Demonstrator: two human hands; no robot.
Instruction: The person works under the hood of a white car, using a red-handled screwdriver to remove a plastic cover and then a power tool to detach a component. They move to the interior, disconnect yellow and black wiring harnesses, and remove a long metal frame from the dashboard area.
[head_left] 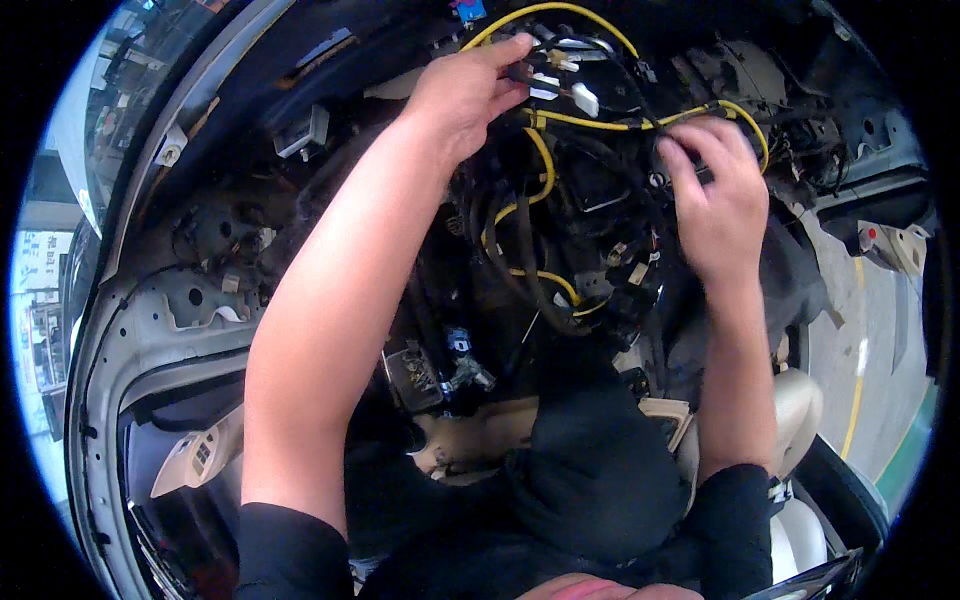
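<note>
My left hand (460,95) is closed around a branch of the wiring harness at the top middle, its fingertips by several plugs. A white connector (585,98) hangs just right of those fingers. Yellow cable (590,124), taped in with black wiring, runs from there to the right. At the black-wrapped trunk of the harness (650,185), my right hand (715,180) is closed with thumb and fingers curled on it; the exact grip is partly hidden. Further yellow loops (547,170) drop between my two arms into a tangle of dark wires.
Around me is a stripped car interior with bare metal door frames (180,335). A beige switch panel (200,455) lies at the left, and pale seats (795,410) are at the lower right. A metal bracket with a blue part (465,370) sits below the wires.
</note>
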